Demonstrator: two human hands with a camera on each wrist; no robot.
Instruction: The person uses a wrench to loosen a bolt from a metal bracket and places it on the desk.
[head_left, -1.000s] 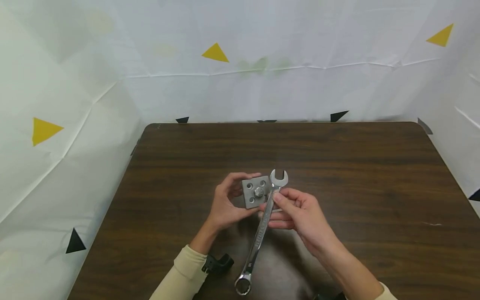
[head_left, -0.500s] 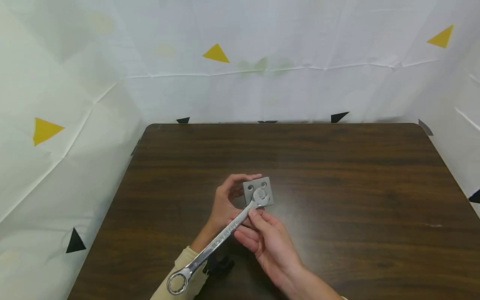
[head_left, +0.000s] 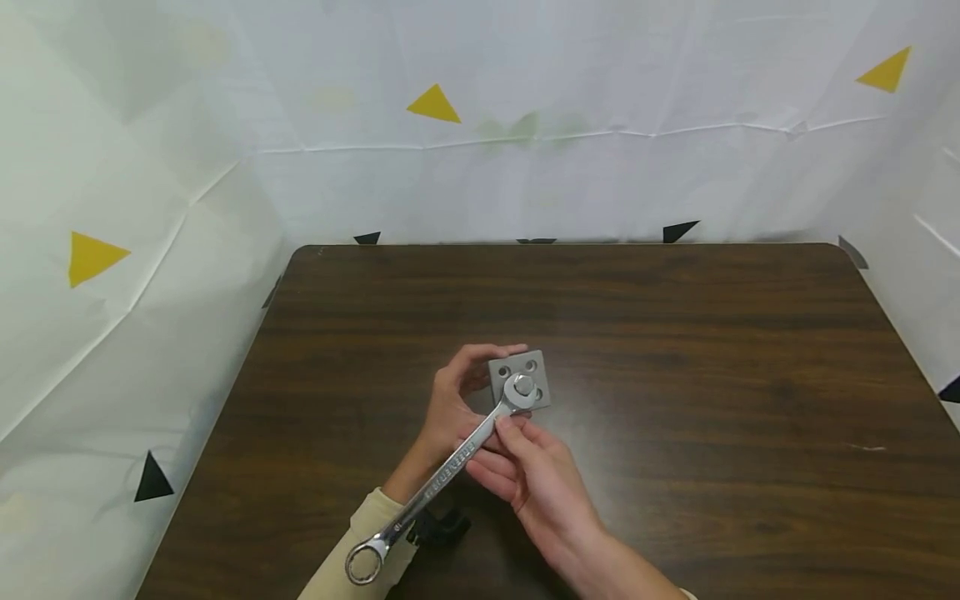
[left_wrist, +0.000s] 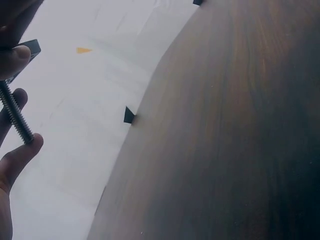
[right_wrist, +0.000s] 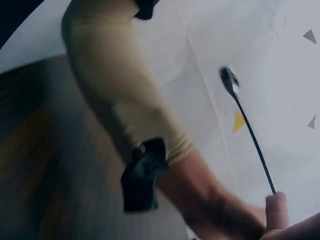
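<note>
My left hand (head_left: 450,404) grips a small grey square metal plate (head_left: 537,372) with corner holes, held up above the dark table (head_left: 675,350). A bolt passes through the plate; its threaded shank (left_wrist: 16,116) shows between my left fingers in the left wrist view. My right hand (head_left: 525,467) pinches a silver combination wrench (head_left: 442,475) near its head. The wrench's open end sits on the bolt head (head_left: 522,386) at the plate's centre. Its ring end (head_left: 363,565) points down-left over my left sleeve (head_left: 360,542). In the right wrist view the wrench (right_wrist: 250,135) appears edge-on.
The brown wooden table fills the lower view, with white sheeting (head_left: 150,167) bearing yellow and black triangles behind and on both sides. A black wrist-camera strap (head_left: 438,527) sits on my left forearm.
The wrench swung from beside the plate, ring end pointing down, to lying diagonally with its open end on the bolt head. My right hand moved left and closer. The plate stayed in my left hand.
</note>
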